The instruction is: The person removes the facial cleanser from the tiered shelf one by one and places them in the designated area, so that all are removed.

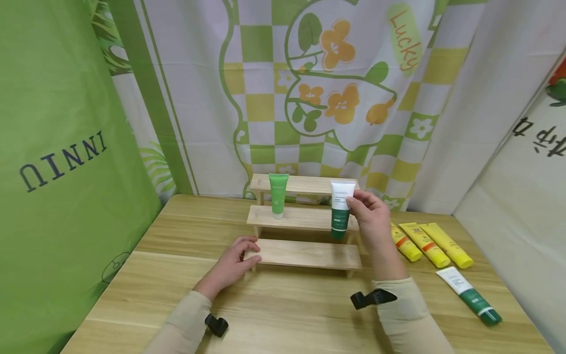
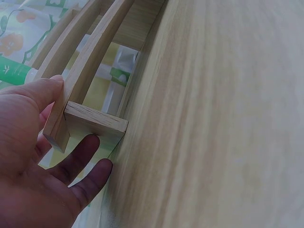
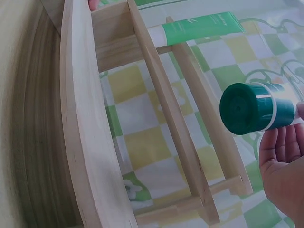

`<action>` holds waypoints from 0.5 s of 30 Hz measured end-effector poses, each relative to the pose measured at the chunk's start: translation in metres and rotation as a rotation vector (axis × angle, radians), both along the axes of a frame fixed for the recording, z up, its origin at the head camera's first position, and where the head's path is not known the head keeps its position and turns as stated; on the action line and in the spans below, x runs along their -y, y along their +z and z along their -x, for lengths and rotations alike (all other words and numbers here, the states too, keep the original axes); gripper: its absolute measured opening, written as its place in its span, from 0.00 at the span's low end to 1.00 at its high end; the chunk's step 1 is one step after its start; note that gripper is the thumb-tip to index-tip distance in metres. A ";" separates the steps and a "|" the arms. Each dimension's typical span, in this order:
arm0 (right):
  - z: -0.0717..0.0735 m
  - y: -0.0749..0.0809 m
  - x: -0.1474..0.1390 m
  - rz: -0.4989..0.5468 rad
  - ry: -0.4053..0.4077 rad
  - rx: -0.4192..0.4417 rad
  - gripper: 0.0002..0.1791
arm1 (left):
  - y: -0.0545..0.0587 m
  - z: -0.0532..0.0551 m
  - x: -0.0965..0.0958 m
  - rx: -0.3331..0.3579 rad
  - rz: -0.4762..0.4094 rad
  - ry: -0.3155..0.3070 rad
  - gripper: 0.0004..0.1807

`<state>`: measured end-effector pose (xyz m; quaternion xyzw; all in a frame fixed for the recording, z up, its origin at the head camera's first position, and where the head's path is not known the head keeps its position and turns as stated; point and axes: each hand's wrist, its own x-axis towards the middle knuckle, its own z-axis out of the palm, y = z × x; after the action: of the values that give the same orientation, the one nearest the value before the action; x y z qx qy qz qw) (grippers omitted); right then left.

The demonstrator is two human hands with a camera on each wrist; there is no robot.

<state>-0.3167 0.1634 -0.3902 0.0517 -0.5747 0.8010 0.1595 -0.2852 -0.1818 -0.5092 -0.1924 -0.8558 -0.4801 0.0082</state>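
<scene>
A three-step wooden display stand [image 1: 305, 253] is on the table. My left hand [image 1: 232, 263] grips the left end of its lowest step, thumb on the board and fingers around the end; in the left wrist view two fingers [image 2: 78, 161] spread below the board. My right hand [image 1: 373, 216] pinches a white and dark green squeeze tube [image 1: 341, 209] by its side, cap down, in front of the right part of the middle step. In the right wrist view its green cap [image 3: 242, 109] points toward the stand. A light green tube [image 1: 278, 195] stands cap down on the middle step's left.
Several yellow tubes [image 1: 425, 245] lie on the table [image 1: 292, 309] right of the stand. Nearer the right edge lies another white and green tube [image 1: 469, 296]. A patterned curtain [image 1: 261, 108] hangs behind the table, with green cloth [image 1: 66, 236] on the left.
</scene>
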 end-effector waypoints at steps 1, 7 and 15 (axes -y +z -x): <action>0.000 0.000 -0.001 0.006 -0.003 -0.001 0.09 | 0.000 0.000 0.000 -0.001 -0.003 -0.001 0.08; -0.003 0.002 -0.012 0.021 -0.030 0.012 0.09 | 0.000 0.000 -0.001 0.003 0.001 -0.002 0.08; -0.010 0.002 -0.033 0.002 -0.061 0.055 0.04 | 0.003 -0.002 -0.002 -0.025 -0.010 -0.001 0.07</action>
<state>-0.3070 0.1962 -0.3882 0.0119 -0.5794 0.7975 0.1681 -0.2828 -0.1798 -0.5058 -0.1985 -0.8531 -0.4821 0.0195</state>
